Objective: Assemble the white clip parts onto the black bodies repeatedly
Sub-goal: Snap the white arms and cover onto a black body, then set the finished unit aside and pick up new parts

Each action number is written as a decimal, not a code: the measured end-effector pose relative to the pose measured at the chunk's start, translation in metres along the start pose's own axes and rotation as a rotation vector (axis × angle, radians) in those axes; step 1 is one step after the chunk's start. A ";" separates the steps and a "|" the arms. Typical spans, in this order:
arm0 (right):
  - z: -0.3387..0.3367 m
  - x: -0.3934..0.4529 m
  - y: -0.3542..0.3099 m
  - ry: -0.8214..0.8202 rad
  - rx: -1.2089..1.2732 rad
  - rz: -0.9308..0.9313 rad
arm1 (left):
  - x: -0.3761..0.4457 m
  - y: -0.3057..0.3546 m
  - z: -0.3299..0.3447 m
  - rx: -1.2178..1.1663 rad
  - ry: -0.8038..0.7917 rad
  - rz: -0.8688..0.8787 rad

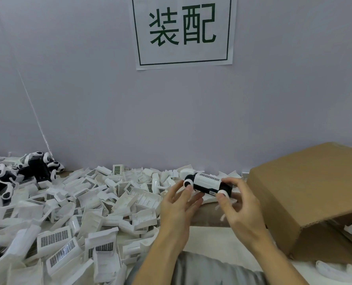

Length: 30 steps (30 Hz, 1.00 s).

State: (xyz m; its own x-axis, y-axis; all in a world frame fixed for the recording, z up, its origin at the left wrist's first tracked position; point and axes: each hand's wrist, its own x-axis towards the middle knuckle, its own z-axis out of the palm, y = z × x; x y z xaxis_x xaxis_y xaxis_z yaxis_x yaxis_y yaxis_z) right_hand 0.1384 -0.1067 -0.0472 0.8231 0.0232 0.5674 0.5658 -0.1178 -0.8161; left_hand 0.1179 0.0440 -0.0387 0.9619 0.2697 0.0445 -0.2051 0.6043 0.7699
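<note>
body (209, 187), black, white clip (207, 178) on top, is pinched endwise by left hand (178, 202) and right hand (240, 204); clip should be pressed squarely till seated.

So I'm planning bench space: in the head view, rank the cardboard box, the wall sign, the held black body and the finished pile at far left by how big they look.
1. Cardboard box, though it sits nearest the camera.
2. Wall sign.
3. Finished pile, partly cut off by the frame edge.
4. Black body, held between both hands.
</note>
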 end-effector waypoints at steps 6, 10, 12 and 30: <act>0.005 0.001 0.005 -0.205 -0.380 0.021 | 0.001 0.002 -0.002 0.197 0.043 0.114; -0.002 0.004 0.004 -0.168 -0.382 0.136 | 0.001 -0.003 -0.002 0.323 0.051 0.161; -0.014 0.009 0.001 -0.114 -0.241 0.353 | 0.000 -0.011 0.004 0.398 0.061 0.198; -0.123 0.101 -0.061 0.344 0.391 0.526 | -0.009 -0.028 0.006 1.258 -0.344 0.118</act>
State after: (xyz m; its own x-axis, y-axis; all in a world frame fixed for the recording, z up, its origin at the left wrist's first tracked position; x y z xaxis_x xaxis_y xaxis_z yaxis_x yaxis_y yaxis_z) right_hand 0.1810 -0.2192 0.0729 0.9651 -0.2586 0.0408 0.1295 0.3363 -0.9328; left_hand 0.1163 0.0206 -0.0566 0.9849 -0.0447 0.1672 -0.1626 -0.5695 0.8058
